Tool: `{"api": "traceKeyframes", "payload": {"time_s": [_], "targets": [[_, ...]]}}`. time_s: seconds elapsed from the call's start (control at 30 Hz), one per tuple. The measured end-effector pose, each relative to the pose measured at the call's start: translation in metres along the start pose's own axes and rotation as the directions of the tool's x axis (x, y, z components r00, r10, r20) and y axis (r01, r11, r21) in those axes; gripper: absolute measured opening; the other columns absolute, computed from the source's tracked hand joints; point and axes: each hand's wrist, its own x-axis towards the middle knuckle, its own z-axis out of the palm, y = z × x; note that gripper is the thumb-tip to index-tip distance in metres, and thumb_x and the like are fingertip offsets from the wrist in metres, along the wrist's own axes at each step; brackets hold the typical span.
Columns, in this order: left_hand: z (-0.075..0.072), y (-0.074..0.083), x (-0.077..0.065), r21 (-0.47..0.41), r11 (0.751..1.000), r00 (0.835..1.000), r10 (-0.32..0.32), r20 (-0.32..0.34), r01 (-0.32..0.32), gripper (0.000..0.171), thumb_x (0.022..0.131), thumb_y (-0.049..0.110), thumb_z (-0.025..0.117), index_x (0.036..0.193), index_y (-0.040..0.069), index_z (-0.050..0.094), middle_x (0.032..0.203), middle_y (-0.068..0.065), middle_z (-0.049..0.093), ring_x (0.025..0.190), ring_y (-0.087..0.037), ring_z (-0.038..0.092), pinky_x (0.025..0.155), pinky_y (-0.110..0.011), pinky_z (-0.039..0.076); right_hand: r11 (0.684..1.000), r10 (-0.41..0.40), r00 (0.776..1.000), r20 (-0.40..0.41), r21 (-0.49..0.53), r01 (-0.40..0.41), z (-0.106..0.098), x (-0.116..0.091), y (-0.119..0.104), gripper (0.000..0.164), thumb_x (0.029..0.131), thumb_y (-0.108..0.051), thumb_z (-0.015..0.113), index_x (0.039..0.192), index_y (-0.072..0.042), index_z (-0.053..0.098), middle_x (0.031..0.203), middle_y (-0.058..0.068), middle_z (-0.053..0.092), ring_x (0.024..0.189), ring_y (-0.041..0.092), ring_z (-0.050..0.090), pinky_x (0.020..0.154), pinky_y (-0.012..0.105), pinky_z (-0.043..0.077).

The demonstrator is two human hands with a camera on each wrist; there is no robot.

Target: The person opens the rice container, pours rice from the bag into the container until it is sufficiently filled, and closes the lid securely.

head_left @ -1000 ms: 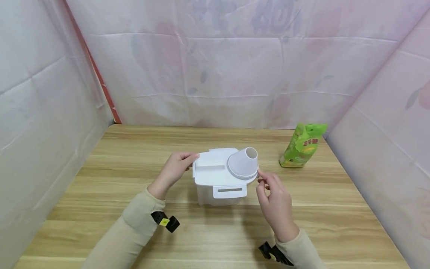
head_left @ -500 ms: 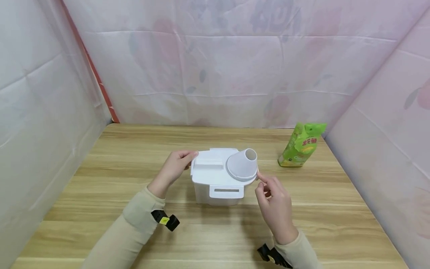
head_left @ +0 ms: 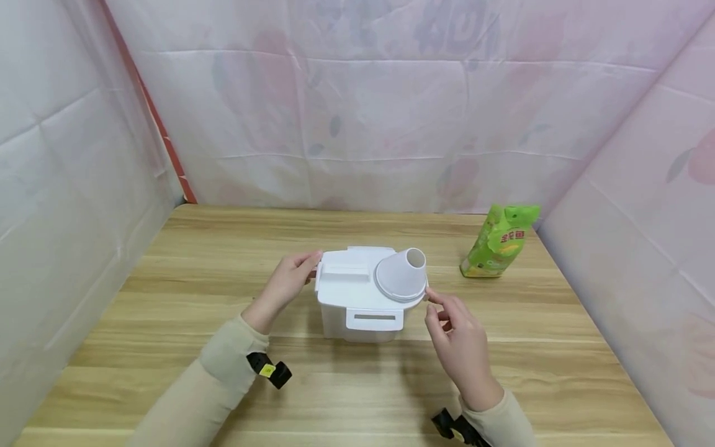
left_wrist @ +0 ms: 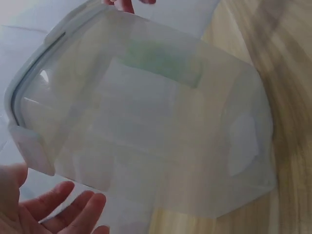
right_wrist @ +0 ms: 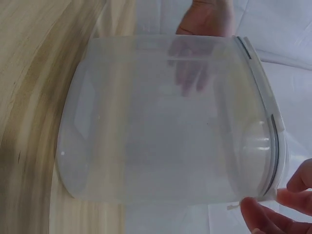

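A translucent storage container (left_wrist: 161, 122) with a white lid (head_left: 346, 292) stands on the wooden table between both hands. Side latches hang from the lid. A white cone-shaped spout cap (head_left: 401, 275) tilts up from the lid's right part. My left hand (head_left: 287, 279) touches the lid's left end; its thumb lies at the left latch (left_wrist: 36, 151) while the other fingers, loosely bent, stay beside the wall. At the right end, my right hand (head_left: 460, 338) pinches the latch (right_wrist: 234, 206) at the lid's edge between fingertips.
A green printed food bag (head_left: 499, 242) stands upright at the back right of the table (head_left: 223, 236). Pale printed sheets (head_left: 385, 124) hang behind and at both sides. Black wrist cameras (head_left: 269, 370) are strapped over the sleeves.
The container and both hands sit slightly farther left in the head view, as does the bag, so the view has shifted a little. Both hands keep their places at the lid's ends.
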Motion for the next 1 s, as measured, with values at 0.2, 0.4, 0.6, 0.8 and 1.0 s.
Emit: {"api": "traceKeyframes", "payload": {"time_s": [0.2, 0.4, 0.6, 0.8, 1.0], "targets": [[-0.009, -0.007, -0.012, -0.132, 0.987, 0.987, -0.074, 0.144, 0.094, 0.049, 0.1, 0.037, 0.041, 0.126, -0.004, 0.049, 0.108, -0.017, 0.057, 0.09, -0.023, 0.062, 0.082, -0.042, 0.051, 0.954, 0.214, 0.965, 0.149, 0.179, -0.239, -0.003, 0.006, 0.009, 0.021, 0.093, -0.002, 0.053, 0.11, 0.0, 0.063, 0.098, 0.009, 0.068, 0.076, 0.007, 0.061, 0.059, 0.013, 0.046], [-0.016, -0.004, -0.014, -0.214, 0.964, 0.949, -0.091, 0.302, 0.16, 0.049, 0.098, 0.035, 0.047, 0.125, -0.004, 0.046, 0.104, -0.012, 0.055, 0.087, -0.019, 0.063, 0.074, -0.032, 0.053, 0.693, 0.397, 0.779, 0.486, 0.397, -0.602, -0.004, 0.027, 0.023, 0.044, 0.101, -0.026, 0.041, 0.133, 0.004, 0.042, 0.12, 0.021, 0.053, 0.093, 0.004, 0.056, 0.075, 0.023, 0.05], [-0.021, 0.001, -0.012, -0.233, 0.953, 0.923, -0.097, 0.373, 0.195, 0.038, 0.098, 0.029, 0.048, 0.118, -0.004, 0.049, 0.098, -0.008, 0.057, 0.085, -0.018, 0.062, 0.071, -0.028, 0.053, 0.483, 0.358, 0.636, 0.683, 0.448, -0.753, -0.001, 0.04, 0.032, 0.056, 0.101, -0.033, 0.039, 0.137, 0.009, 0.029, 0.112, 0.004, 0.054, 0.092, 0.007, 0.056, 0.076, 0.025, 0.051], [-0.022, 0.001, -0.012, -0.318, 0.917, 0.904, -0.095, 0.416, 0.243, 0.031, 0.099, 0.023, 0.047, 0.116, -0.003, 0.048, 0.098, -0.007, 0.057, 0.082, -0.017, 0.06, 0.069, -0.024, 0.052, 0.309, 0.264, 0.619, 0.74, 0.543, -0.781, 0.0, 0.044, 0.037, 0.049, 0.101, -0.019, 0.041, 0.134, 0.013, 0.023, 0.102, -0.004, 0.059, 0.087, 0.005, 0.059, 0.073, 0.021, 0.051], [-0.023, -0.001, -0.01, -0.35, 0.896, 0.888, -0.093, 0.451, 0.271, 0.029, 0.099, 0.02, 0.046, 0.115, -0.004, 0.047, 0.097, -0.006, 0.057, 0.081, -0.016, 0.059, 0.066, -0.021, 0.051, 0.209, 0.231, 0.597, 0.768, 0.56, -0.802, 0.001, 0.045, 0.041, 0.037, 0.101, -0.017, 0.042, 0.128, 0.007, 0.034, 0.104, 0.0, 0.06, 0.092, 0.009, 0.061, 0.08, 0.023, 0.051]]}}
